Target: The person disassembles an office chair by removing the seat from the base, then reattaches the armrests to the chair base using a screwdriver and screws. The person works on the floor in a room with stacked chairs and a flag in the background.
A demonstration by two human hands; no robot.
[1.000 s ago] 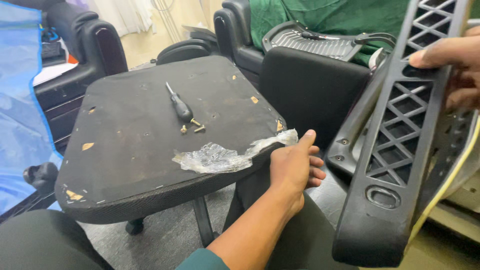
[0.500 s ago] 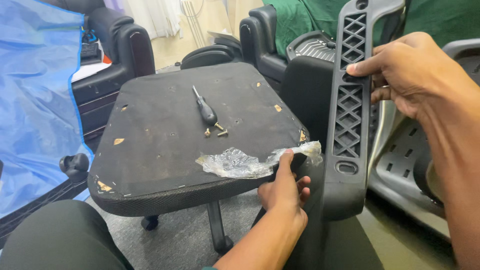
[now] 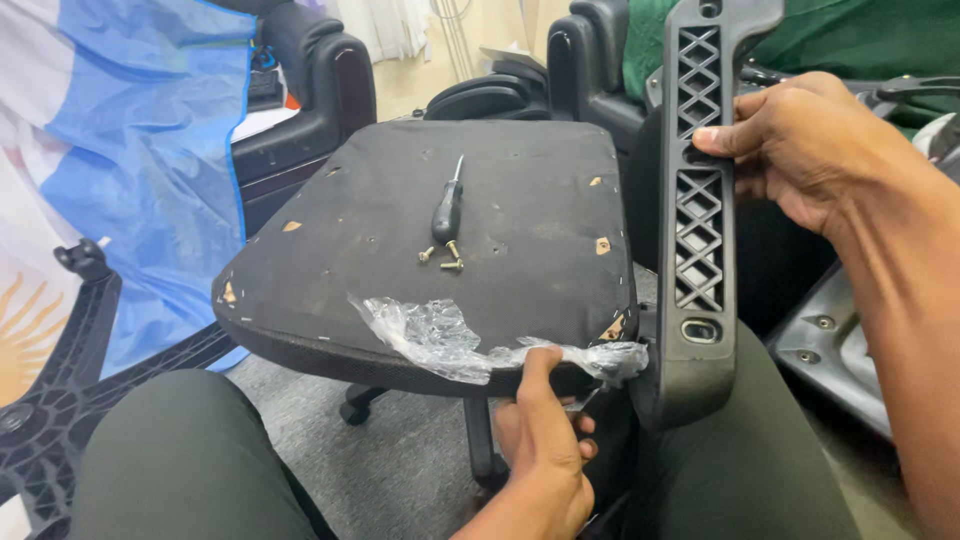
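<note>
My right hand (image 3: 805, 145) grips a long black plastic chair arm bracket (image 3: 700, 240) with a lattice pattern, holding it upright beside the right edge of a black office chair seat (image 3: 480, 230). My left hand (image 3: 540, 440) holds the seat's near edge from below, thumb up against it, touching crumpled clear plastic wrap (image 3: 440, 340) stuck there. On the seat lie a black-handled screwdriver (image 3: 446, 208) and a few brass screws (image 3: 443, 258).
A blue and white cloth (image 3: 150, 170) hangs at left over dark chairs (image 3: 310, 90). A black star-shaped chair base (image 3: 60, 380) lies on the floor at left. Green fabric (image 3: 860, 40) sits behind. A grey chair shell (image 3: 850, 340) is at right. My knees fill the bottom.
The bracket has swung from a slant at the right to upright against the seat's right edge. My left hand moved under the seat's near edge.
</note>
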